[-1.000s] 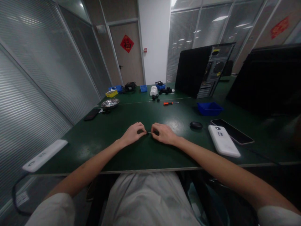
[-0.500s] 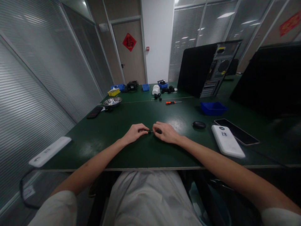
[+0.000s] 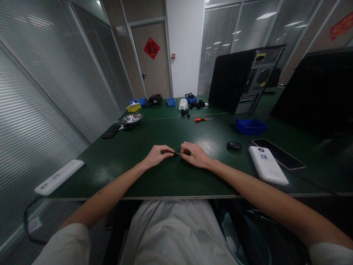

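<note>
One small dark part (image 3: 175, 154) sits left of the black mouse (image 3: 234, 146) in the head view, pinched by the left hand (image 3: 156, 156); the right hand (image 3: 196, 155), between part and mouse, grips a thin-shafted dark tool (image 3: 187, 152) pointing at the part.

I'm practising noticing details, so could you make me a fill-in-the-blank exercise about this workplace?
The left hand and right hand are over a ____ table.
The diamond sign on the door is ____.
The tray near the mouse is ____.

Missing words: green; red; blue.
</note>
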A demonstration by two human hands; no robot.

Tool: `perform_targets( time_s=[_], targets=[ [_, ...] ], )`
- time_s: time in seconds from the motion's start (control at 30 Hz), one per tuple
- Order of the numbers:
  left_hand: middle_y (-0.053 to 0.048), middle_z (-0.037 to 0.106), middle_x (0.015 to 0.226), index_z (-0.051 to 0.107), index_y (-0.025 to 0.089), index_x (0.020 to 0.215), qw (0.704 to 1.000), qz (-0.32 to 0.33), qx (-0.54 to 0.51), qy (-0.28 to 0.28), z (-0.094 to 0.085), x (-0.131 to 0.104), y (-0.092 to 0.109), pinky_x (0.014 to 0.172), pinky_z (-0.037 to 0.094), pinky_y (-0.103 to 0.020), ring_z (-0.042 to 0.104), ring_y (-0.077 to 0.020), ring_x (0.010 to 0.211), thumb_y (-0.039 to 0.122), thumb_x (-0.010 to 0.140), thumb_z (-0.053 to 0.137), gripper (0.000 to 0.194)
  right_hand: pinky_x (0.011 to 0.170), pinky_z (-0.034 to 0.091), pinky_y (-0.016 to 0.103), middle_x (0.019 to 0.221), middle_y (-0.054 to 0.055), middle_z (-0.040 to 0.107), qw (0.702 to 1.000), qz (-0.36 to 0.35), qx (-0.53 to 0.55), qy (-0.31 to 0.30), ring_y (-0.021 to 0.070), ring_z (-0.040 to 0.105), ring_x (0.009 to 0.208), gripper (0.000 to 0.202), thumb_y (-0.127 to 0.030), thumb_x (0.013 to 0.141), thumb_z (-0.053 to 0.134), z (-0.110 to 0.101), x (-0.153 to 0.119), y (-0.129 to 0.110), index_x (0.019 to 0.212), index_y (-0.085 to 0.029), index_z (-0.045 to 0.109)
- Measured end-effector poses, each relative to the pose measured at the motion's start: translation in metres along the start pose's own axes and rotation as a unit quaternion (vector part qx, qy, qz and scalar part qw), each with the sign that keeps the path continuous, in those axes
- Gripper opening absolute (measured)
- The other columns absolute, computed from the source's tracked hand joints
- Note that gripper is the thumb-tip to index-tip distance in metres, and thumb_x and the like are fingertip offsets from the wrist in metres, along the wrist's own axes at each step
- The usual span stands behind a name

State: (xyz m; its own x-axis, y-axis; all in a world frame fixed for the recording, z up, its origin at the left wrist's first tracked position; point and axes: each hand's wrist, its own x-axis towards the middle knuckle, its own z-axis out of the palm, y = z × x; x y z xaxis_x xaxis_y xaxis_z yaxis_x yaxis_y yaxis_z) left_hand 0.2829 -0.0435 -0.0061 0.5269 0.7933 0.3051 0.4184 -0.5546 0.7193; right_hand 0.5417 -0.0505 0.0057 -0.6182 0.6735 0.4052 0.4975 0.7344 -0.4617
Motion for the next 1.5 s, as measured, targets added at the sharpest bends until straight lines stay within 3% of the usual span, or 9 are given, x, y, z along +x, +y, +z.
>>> perform_targets(
  time_s=[0.1,0.4,0.7,0.9,1.03,1.13,1.3,1.5],
  targets=[
    [-0.009,0.075,0.109,0.077,0.017,0.111,0.999,-0.013,-0.029,0.003,0.000,0.000,0.001,0.091,0.054,-0.033,0.070,-0.0214,0.099,0.031,0.092,0.069,0.025,0.069,0.033,0.025,0.091,0.001,0.059,1.000,0.003,0.009,0.006,0.0147,0.052,0.079,0.003,-0.022,0.092,0.060,0.000,0.001,-0.001,0.090,-0.020,0.059],
    [-0.008,0.074,0.102,0.079,0.018,0.103,0.997,0.046,0.060,-0.016,0.003,0.000,0.014,0.086,0.052,-0.031,0.068,-0.0193,0.092,0.030,0.093,0.069,0.019,0.068,0.031,0.025,0.095,0.001,0.060,0.998,-0.019,-0.045,-0.031,0.0150,0.053,0.080,0.002,-0.021,0.091,0.060,0.002,0.000,-0.007,0.093,-0.021,0.060],
    [-0.008,0.076,0.107,0.081,0.019,0.104,1.000,0.007,0.012,0.001,0.004,0.001,0.010,0.094,0.052,-0.035,0.070,-0.0224,0.100,0.032,0.090,0.071,0.021,0.068,0.032,0.025,0.094,0.001,0.059,0.999,-0.025,-0.032,-0.019,0.0145,0.052,0.078,0.001,-0.021,0.092,0.058,0.004,0.001,-0.007,0.093,-0.021,0.058],
    [-0.008,0.076,0.103,0.081,0.018,0.101,1.000,-0.013,-0.011,-0.004,0.001,0.002,0.007,0.091,0.054,-0.033,0.070,-0.0216,0.095,0.034,0.091,0.070,0.022,0.067,0.031,0.025,0.097,0.002,0.060,0.998,-0.028,-0.049,-0.030,0.0144,0.052,0.078,0.003,-0.021,0.092,0.059,0.002,0.000,-0.009,0.095,-0.021,0.059],
    [-0.008,0.074,0.101,0.081,0.019,0.100,0.998,0.013,0.052,0.037,-0.002,0.007,-0.001,0.089,0.052,-0.034,0.068,-0.0210,0.094,0.033,0.093,0.068,0.020,0.067,0.031,0.026,0.096,0.002,0.060,0.998,-0.028,-0.048,-0.034,0.0147,0.052,0.078,0.003,-0.019,0.091,0.059,0.003,0.001,-0.009,0.093,-0.021,0.059],
    [-0.008,0.071,0.099,0.081,0.021,0.098,0.991,0.033,0.122,0.033,-0.004,0.012,-0.008,0.088,0.051,-0.034,0.066,-0.0210,0.093,0.033,0.094,0.066,0.020,0.067,0.031,0.025,0.095,0.002,0.060,0.998,-0.027,-0.048,-0.032,0.0146,0.052,0.078,0.003,-0.019,0.091,0.059,0.003,0.001,-0.008,0.093,-0.021,0.059],
    [-0.008,0.068,0.105,0.080,0.023,0.110,0.981,0.062,0.184,-0.017,-0.008,0.008,-0.013,0.089,0.049,-0.035,0.063,-0.0216,0.100,0.030,0.099,0.059,0.024,0.067,0.031,0.025,0.095,0.001,0.060,0.998,-0.027,-0.049,-0.034,0.0142,0.052,0.077,0.003,-0.020,0.091,0.059,0.002,0.001,-0.009,0.094,-0.021,0.059],
    [-0.010,0.067,0.118,0.073,0.023,0.125,0.983,0.077,0.168,-0.009,-0.005,-0.004,0.007,0.099,0.048,-0.039,0.060,-0.0233,0.110,0.028,0.098,0.058,0.030,0.068,0.032,0.025,0.094,0.001,0.060,0.998,-0.027,-0.049,-0.024,0.0149,0.053,0.079,0.003,-0.020,0.091,0.060,0.005,0.001,-0.007,0.093,-0.022,0.059]
  ],
)
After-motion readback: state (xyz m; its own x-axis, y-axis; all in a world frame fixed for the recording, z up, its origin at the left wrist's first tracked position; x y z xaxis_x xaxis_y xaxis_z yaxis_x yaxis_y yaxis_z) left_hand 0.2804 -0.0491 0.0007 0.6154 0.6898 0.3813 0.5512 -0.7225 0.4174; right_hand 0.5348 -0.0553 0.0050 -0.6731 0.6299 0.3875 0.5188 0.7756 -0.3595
